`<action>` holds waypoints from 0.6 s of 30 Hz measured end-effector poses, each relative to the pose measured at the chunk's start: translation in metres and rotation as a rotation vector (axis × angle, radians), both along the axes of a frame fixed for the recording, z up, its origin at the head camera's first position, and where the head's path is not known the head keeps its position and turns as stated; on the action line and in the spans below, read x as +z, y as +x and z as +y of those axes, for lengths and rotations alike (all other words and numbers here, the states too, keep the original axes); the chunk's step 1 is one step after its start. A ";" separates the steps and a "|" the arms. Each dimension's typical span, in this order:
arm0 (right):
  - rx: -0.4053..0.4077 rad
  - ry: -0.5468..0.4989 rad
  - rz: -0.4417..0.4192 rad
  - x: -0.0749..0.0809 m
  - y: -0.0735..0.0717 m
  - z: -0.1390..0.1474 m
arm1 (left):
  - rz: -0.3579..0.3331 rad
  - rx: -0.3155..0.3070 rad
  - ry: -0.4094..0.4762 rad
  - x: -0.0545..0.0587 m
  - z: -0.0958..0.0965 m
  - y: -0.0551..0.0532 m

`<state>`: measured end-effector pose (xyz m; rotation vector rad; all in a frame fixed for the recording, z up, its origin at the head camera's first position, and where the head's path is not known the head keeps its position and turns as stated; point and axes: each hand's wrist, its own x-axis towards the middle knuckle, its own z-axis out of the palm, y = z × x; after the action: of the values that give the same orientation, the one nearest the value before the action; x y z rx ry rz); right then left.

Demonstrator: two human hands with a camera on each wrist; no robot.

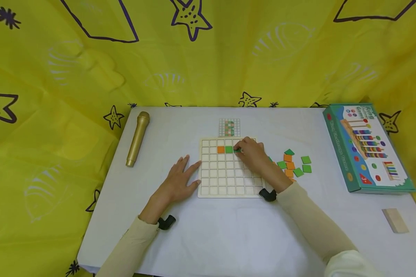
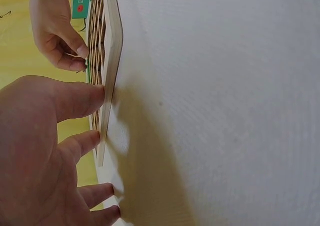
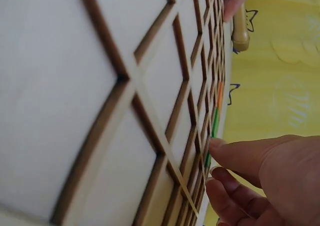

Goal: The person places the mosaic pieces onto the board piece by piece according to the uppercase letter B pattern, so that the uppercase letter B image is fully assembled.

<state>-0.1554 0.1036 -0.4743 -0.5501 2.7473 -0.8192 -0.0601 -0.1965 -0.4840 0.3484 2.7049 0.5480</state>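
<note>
A wooden grid board (image 1: 222,188) lies flat on the white table. In its second row an orange square tile (image 1: 221,149) and a green square tile (image 1: 228,149) sit side by side. Just right of them, my right hand (image 1: 252,156) pinches another green tile (image 3: 207,160) between thumb and fingertips, down at a cell; the fingers cover much of it. My left hand (image 1: 180,181) has its fingers spread beside the board, and in the left wrist view its thumb (image 2: 82,99) touches the board's side edge.
Behind the board lies a small pattern card (image 1: 230,127). Loose orange and green tiles (image 1: 298,172) are scattered right of the board. A gold microphone (image 1: 138,138) lies at the left, a game box (image 1: 371,150) at the right, with a wooden block (image 1: 395,221) in front of it.
</note>
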 end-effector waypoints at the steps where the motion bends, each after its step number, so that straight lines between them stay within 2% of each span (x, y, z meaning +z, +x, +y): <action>1: -0.003 0.004 -0.003 0.001 0.001 0.002 | 0.000 -0.001 -0.002 0.000 0.000 0.000; 8: -0.060 0.032 -0.034 0.015 0.011 0.035 | 0.001 -0.008 -0.008 -0.001 0.000 0.000; 18: -0.183 0.079 -0.139 0.031 0.022 0.119 | -0.007 -0.006 -0.015 0.000 0.001 -0.001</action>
<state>-0.1330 0.2228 -0.4430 -0.2203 2.7148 -0.7529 -0.0611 -0.1955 -0.4841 0.3500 2.6993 0.5262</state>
